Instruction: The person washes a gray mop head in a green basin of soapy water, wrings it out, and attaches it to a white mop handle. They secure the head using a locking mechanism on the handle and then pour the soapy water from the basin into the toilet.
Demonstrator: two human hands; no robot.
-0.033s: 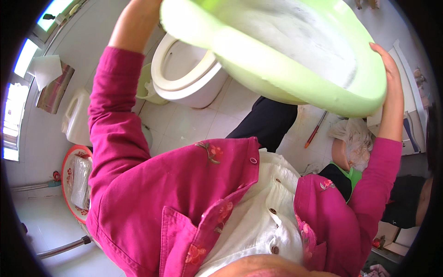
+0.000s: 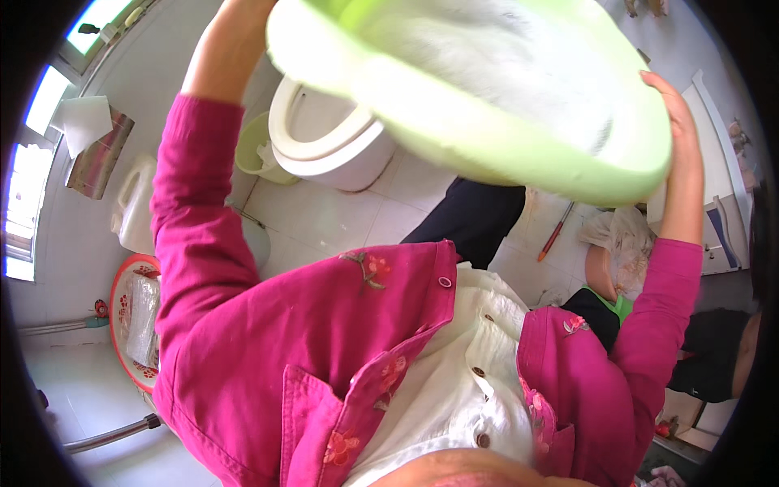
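Note:
A large light-green plastic basin (image 2: pixel 519 150) is held up in front of me, tilted, with whitish suds or cloudy water (image 2: pixel 519 65) inside. Its far part runs out of the top of the view. My right hand (image 2: pixel 675 114) grips the right end, the fingers curled against the outer wall and rim. At the left end is my left hand (image 2: pixel 253 12), cut off by the upper edge so that its fingers do not show. Both forearms, in pink sleeves, reach upward.
Below the basin's left end stands a white toilet (image 2: pixel 312 154) with a green pail (image 2: pixel 260 154) beside it. A white jug (image 2: pixel 136 203) and a red-rimmed tray (image 2: pixel 118 280) are at left. Rightward, a red-handled stick (image 2: pixel 556 231) lies on the tiles near a bag-lined bin (image 2: pixel 600 272).
The basin has shifted a little to the left, with both hands moving along with it. It looks slightly blurred now.

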